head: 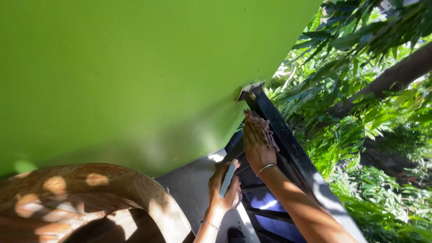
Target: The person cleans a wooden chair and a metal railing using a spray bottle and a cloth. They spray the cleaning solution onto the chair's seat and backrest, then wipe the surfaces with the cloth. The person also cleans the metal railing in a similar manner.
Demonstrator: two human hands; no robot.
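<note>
I see my right hand point(257, 146) pressing a cloth point(263, 127) flat against the railing point(292, 148); left hand point(225, 186) grips a phone point(227, 179).

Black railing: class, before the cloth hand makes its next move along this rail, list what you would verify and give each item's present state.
1. Pink cloth lies under the right hand, pressed on the black railing: ok.
2. Left hand grips the pale flat object: ok.
3. What that flat object is: cannot tell.
4. Rail surface towards the green wall free of obstacles: ok, only the pale bracket at its end.
5. Rail dirty or clean: cannot tell.
6. Round wooden piece away from both hands: ok.
</note>
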